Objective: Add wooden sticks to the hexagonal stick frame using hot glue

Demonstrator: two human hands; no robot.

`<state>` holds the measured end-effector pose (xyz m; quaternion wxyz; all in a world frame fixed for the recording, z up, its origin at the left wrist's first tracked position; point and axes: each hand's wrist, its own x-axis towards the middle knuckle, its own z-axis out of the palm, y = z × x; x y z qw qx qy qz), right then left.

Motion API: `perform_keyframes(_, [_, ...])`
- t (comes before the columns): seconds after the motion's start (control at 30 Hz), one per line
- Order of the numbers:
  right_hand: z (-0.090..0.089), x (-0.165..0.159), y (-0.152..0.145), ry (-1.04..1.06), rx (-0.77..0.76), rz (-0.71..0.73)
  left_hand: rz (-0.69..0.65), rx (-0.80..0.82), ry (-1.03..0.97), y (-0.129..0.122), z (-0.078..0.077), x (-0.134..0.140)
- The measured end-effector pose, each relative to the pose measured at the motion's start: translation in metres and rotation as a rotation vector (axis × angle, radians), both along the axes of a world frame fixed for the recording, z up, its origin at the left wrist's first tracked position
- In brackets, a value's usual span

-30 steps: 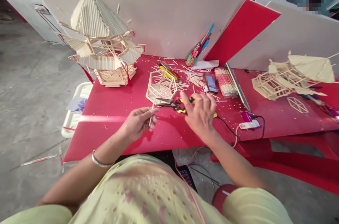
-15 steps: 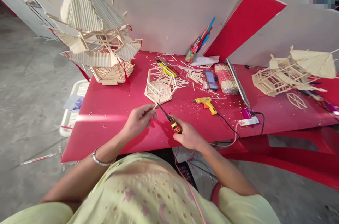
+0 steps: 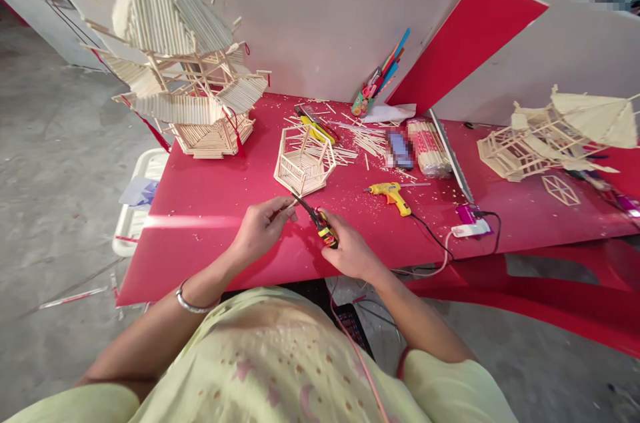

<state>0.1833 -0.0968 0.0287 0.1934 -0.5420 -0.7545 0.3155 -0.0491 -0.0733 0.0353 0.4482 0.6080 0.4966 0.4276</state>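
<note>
My left hand (image 3: pixel 263 228) is closed in a pinch on a short wooden stick (image 3: pixel 293 204), most of it hidden by the fingers. In my right hand (image 3: pixel 349 244) is a hand tool (image 3: pixel 325 231) with a dark narrow end and a black, yellow and red handle. Its exact kind is unclear. The dark end meets the stick at my left fingertips. Just beyond the hands sits a small many-sided frame (image 3: pixel 303 173) built of thin wooden sticks, with a slatted floor and an open rail. It stands apart from both hands.
A tall stick pagoda (image 3: pixel 195 109) stands at the left of the red table (image 3: pixel 200 249). A yellow glue gun (image 3: pixel 393 196) lies right of my hands. Behind are loose sticks (image 3: pixel 370 141), a yellow-handled tool (image 3: pixel 317 129), a stick bundle (image 3: pixel 429 148) and a pen cup (image 3: pixel 361 104). Another stick model (image 3: pixel 550 136) lies far right.
My right hand and the tool have shifted slightly left and up, toward the left fingertips. The left hand has stayed nearly in place, still pinching the stick.
</note>
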Motion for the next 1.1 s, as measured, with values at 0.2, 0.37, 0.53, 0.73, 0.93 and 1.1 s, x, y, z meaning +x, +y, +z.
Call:
perform_keyframes(0.2, [0.006, 0.000, -0.009, 0.069, -0.108, -0.026, -0.033, 0.003, -0.012, 0.002, 0.001, -0.004])
perform_keyframes(0.37, [0.007, -0.001, -0.017, 0.344, -0.342, -0.022, -0.119, -0.059, -0.086, 0.005, -0.004, -0.003])
perform_keyframes(0.53, [0.015, -0.005, -0.024, 0.649, -0.704, 0.017, -0.097, -0.100, -0.202, 0.012, -0.017, -0.003])
perform_keyframes(0.73, [0.012, 0.024, -0.006, 0.396, -0.394, -0.180, -0.110, -0.235, -0.374, 0.016, -0.027, -0.005])
perform_keyframes(0.93, [0.031, 0.079, 0.082, -0.241, -0.047, -0.513, -0.139, -0.212, -0.450, 0.026, -0.021, 0.009])
perform_keyframes(1.1, [0.048, 0.070, 0.166, -0.496, -0.061, -0.453, -0.032, -0.146, -0.429, 0.036, -0.021, 0.021])
